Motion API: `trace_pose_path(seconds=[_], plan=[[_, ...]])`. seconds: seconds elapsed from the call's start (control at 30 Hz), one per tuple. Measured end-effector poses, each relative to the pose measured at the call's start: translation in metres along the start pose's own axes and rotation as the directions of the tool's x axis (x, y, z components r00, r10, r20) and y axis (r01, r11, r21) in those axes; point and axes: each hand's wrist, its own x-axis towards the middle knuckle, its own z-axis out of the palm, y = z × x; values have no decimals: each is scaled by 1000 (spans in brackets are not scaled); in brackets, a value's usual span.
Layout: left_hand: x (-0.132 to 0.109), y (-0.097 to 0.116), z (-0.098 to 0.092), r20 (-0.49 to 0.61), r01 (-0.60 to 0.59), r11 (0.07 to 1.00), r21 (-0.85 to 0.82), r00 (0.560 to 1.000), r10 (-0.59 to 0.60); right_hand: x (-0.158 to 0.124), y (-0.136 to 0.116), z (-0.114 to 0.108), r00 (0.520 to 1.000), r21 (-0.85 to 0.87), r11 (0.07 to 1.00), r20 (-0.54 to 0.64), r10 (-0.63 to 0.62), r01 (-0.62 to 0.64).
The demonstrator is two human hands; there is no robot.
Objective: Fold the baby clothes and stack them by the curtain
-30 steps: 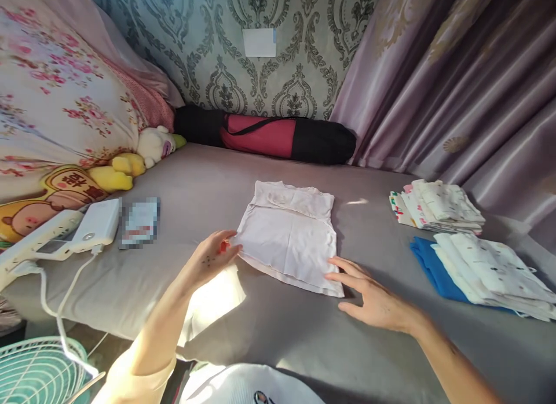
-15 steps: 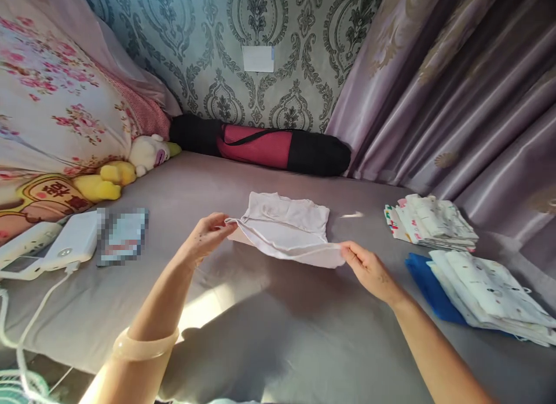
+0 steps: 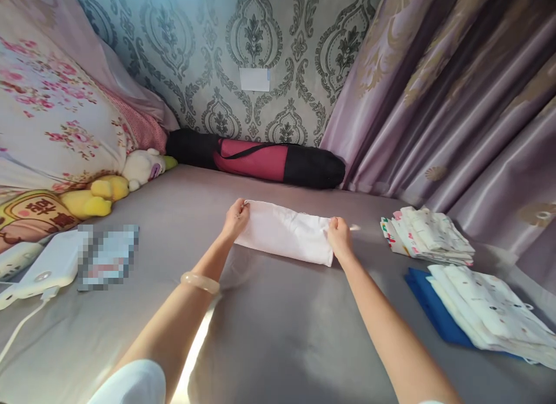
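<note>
A small pale pinkish-white garment (image 3: 286,233), its exact kind unclear, is stretched into a flat band over the middle of the bed. My left hand (image 3: 237,219) is closed around its upper left corner. At the right end, my right hand (image 3: 340,237) pinches the upper corner. The front of the cloth hangs down between both hands, and whatever lies behind it is hidden.
Folded printed clothes (image 3: 428,236) lie at the right, with white folded clothes on blue cloth (image 3: 443,305) nearer me. A power bank (image 3: 52,271) and a blurred object (image 3: 110,256) lie left. A black-and-red long bag (image 3: 256,160) lies along the wall.
Both hands have moved away from me and closer together with the garment. Its near edge has been lifted and folded over the far part, closing the gaping opening from view.
</note>
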Motion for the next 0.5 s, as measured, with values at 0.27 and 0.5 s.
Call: trace_pose_path(seconds=[0.27, 0.5], plan=[[22, -14, 18, 57, -70, 914, 400, 997, 51, 19, 3, 17, 992, -518, 847, 25, -123, 118], [16, -3, 24, 34, -52, 714, 698, 999, 39, 24, 6, 17, 996, -787, 611, 85, -21, 80]])
